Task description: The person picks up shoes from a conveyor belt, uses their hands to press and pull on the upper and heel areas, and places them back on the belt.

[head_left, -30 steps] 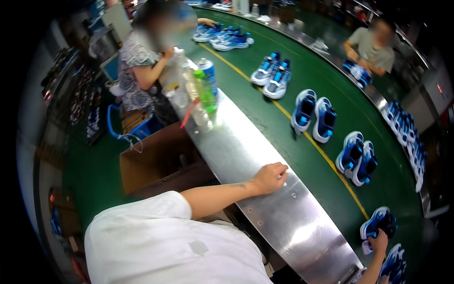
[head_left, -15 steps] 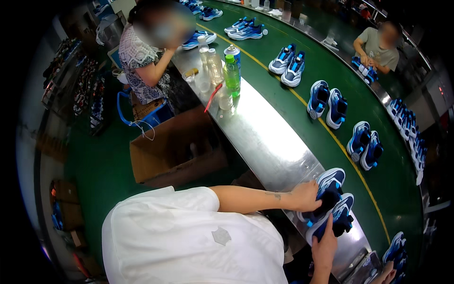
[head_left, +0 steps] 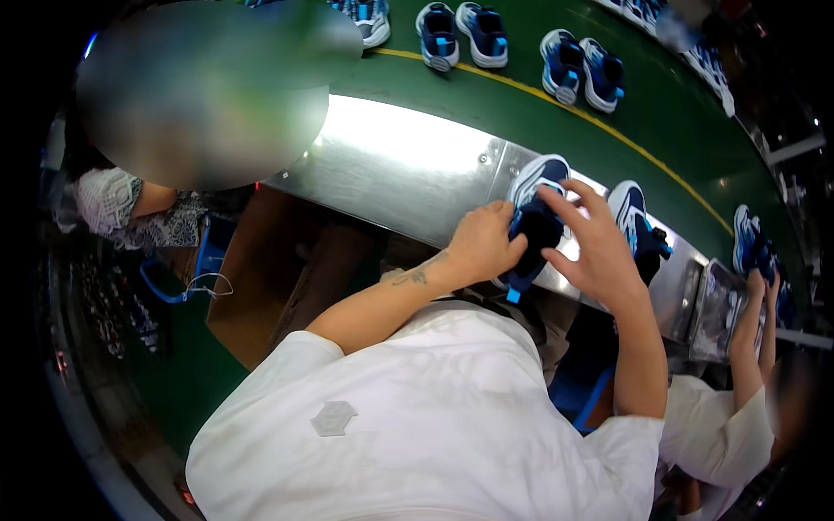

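Note:
A navy and light-blue sneaker [head_left: 540,227] with a white sole rests on the metal ledge, its toe pointing away from me. My left hand [head_left: 488,243] grips its left side, with the thumb near the dark foot opening. Over the right side of that sneaker, my right hand [head_left: 599,247] is spread, thumb and fingers apart. The matching sneaker [head_left: 636,221] lies to the right, just beyond my right wrist, with no hand on it.
The steel ledge [head_left: 391,165] runs beside a green belt [head_left: 521,95] carrying several sneaker pairs [head_left: 563,65]. A clear plastic tray [head_left: 714,308] lies to the right. There a co-worker's hands [head_left: 757,300] hold sneakers. A cardboard box [head_left: 252,286] stands below left.
The view has swung to the right. My right hand has left the right sneaker and moved over the left one. The two sneakers now lie farther apart.

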Motion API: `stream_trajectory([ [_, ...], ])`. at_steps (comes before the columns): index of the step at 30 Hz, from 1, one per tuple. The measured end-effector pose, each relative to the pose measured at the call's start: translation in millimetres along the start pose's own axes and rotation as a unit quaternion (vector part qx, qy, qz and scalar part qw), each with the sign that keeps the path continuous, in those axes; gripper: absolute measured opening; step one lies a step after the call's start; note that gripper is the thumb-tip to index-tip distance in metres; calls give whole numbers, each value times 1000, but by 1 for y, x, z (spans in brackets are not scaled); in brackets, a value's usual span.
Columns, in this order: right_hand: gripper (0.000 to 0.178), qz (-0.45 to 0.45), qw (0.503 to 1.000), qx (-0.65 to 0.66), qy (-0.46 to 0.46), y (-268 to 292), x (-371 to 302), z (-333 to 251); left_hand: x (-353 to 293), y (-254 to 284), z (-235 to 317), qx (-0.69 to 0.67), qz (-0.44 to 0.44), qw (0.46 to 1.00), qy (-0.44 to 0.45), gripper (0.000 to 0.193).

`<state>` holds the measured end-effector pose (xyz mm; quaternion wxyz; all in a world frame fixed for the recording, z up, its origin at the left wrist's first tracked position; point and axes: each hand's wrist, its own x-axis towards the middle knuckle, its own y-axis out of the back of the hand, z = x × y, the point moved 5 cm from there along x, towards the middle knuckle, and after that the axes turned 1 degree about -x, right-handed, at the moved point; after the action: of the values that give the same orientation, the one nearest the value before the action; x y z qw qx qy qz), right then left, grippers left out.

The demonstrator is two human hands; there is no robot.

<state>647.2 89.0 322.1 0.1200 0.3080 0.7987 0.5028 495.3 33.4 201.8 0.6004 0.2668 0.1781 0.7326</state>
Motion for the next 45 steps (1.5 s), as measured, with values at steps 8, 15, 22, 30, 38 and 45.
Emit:
stream_trajectory([
  [8, 52, -19, 997, -63, 49, -47, 3, 9, 4, -5, -10, -55, -3, 998, -26, 33],
  [15, 54, 18, 992, 128, 1, -28, -20, 29, 23, 13, 10, 10, -104, 995, -2, 38],
  [22, 23, -61, 997, -42, 26, -22, 12, 29, 23, 1, 10, 29, 9, 997, -69, 34],
  [30, 39, 52, 982, -97, 151, -18, 17, 22, 17, -2, 9, 48, 5, 995, -87, 41],
  [38, 38, 77, 987, -70, 121, -24, 14, 21, 15, -4, 7, 63, 11, 994, -89, 40],
  [45, 36, 19, 994, -93, 63, -29, 13, 26, 16, -5, 5, 59, 8, 995, -76, 42],
])
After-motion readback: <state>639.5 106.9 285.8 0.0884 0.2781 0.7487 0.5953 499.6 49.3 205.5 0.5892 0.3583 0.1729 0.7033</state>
